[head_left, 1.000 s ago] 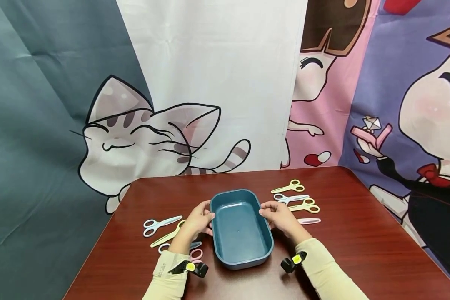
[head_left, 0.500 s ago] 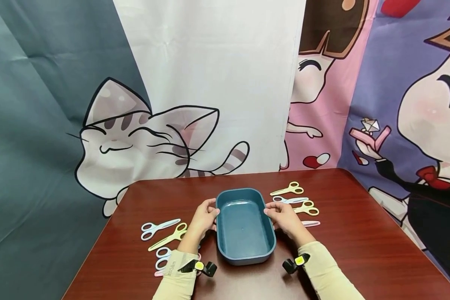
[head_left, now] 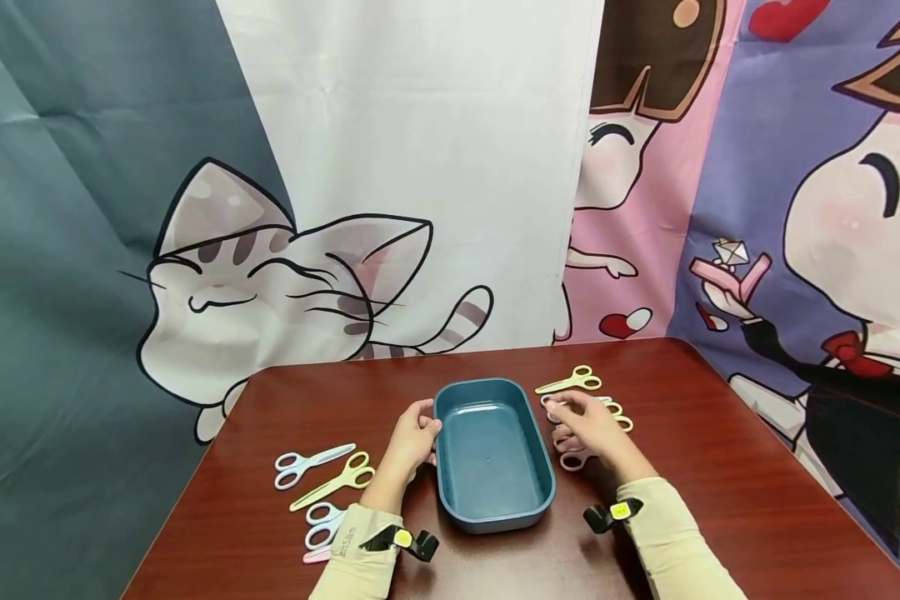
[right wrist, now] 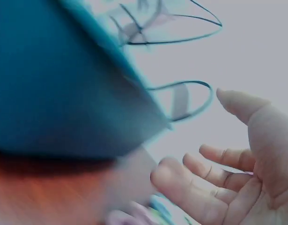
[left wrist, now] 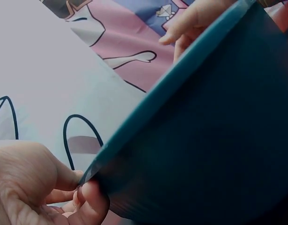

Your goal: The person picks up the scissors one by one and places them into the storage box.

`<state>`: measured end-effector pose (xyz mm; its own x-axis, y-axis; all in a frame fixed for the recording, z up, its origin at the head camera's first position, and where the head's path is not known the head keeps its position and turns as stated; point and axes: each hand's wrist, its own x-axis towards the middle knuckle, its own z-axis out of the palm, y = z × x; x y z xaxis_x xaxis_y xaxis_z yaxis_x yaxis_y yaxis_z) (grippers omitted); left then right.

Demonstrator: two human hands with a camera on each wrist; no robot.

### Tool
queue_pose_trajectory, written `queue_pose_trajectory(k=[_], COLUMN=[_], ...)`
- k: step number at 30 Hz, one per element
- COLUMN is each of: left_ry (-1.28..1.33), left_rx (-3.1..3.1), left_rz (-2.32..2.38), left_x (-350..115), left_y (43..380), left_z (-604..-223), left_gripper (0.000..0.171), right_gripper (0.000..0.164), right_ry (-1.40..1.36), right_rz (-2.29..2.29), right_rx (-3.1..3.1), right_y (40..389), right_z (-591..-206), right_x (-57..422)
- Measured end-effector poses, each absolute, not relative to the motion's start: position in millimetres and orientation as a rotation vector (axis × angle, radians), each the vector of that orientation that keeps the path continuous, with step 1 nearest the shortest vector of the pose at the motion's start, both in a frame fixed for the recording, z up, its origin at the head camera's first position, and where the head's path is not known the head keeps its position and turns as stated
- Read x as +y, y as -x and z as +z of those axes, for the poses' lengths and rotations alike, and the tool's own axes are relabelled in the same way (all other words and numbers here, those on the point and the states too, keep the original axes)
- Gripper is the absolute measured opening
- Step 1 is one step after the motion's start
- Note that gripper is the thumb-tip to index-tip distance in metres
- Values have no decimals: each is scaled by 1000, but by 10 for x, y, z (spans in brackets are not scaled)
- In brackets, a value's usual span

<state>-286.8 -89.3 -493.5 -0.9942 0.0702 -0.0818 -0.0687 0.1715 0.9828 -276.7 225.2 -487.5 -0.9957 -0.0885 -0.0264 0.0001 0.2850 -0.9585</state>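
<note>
A deep blue rectangular box (head_left: pixel 487 462) stands on the table in front of me. My left hand (head_left: pixel 414 435) pinches its left rim between thumb and fingers, as the left wrist view shows with the hand (left wrist: pixel 36 183) at the wall's top edge. On the box's other side, my right hand (head_left: pixel 588 429) is apart from the rim, over the scissors on the right. In the right wrist view this hand (right wrist: pixel 270 154) has thumb and fingers spread with nothing between them. Pink scissors (head_left: pixel 573 461) show partly below it, and blue scissors are largely hidden behind it.
To the left lie light blue scissors (head_left: pixel 330 455), yellow scissors (head_left: pixel 322 493) and further pairs partly covered by my left forearm. Yellow scissors (head_left: pixel 558 385) lie at the back right. A printed cartoon curtain (head_left: pixel 420 125) hangs behind the table (head_left: pixel 720 492).
My right hand has let go of the box's right rim and moved right, toward the scissors. Earlier, the box shifted slightly right with both hands on it; the left hand keeps its hold.
</note>
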Motion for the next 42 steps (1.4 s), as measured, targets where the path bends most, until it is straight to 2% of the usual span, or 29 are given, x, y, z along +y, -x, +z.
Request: queue_pose_trajectory(k=[6,12,17,20,26,33,42], left_ry=[-5,-23,-14,-13,0,27,17], left_rx=[2324,2338,2344,2345,2323,2293,2276], left_rz=[1959,1938,1929,1926,1928,1917,1906], left_x=[-870,-846,-882,-912,-939,-949,-971], left_y=[2884,2889,2883,2882,2878,2852,2860], left_z=[-4884,-4838,-4854,-4862,-4866,-4859,-4867], left_gripper=[47,47,47,48,50,60,58], right_gripper=[39,32,22,23,23,23,19], right_ry=[280,398,517,537,510,546,576], right_rz=[-1292,-1031,-877,-790,-753,-738,-837], right_rx=[2942,2926,2854,2861,2875,2874,2891], right_y=[2792,2773,2762,2765,2758,2745,2708], right_z=[-4770,-4762,-4877,-4934,-4952,-4948,-4744], right_x=[2646,2866,2891,2868,2803,2793,2775])
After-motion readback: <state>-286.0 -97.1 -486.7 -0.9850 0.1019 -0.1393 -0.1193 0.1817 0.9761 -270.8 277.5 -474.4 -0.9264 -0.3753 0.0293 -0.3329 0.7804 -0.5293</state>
